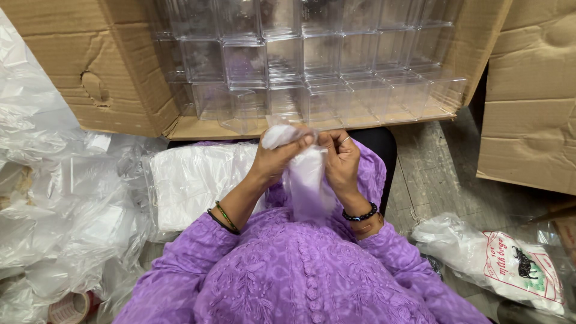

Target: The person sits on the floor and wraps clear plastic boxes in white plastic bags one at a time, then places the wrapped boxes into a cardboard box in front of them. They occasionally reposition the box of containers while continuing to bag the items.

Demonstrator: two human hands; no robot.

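Your left hand (277,157) is pinching the top of a thin clear plastic bag (306,180), its fingers (300,141) clenched around a bunched wad of the film at the bag's upper left. Your right hand (341,161) is gripping the same bag from its other side, fingertips curled tight into the plastic, a ring showing on one finger. The bag is hanging between both hands, draping down toward your purple embroidered tunic (300,270), and something white seems to be sitting inside it, though you cannot tell what through the film.

Green and black bangles (223,218) are sitting on your left wrist, just left of the bag, and a black bead bracelet (360,214) is circling your right wrist, just right of it. Left of the bag, a stack of white folded material in plastic (195,183) is lying close by. Right above the bag, an open cardboard box (114,72) is holding rows of clear square plastic containers (312,60). Well to the left of the bag, crumpled clear plastic wrapping (54,198) is piling up, with a roll of tape (69,309) below it. Well to the lower right of the bag, a printed white sack (504,261) is lying on the floor
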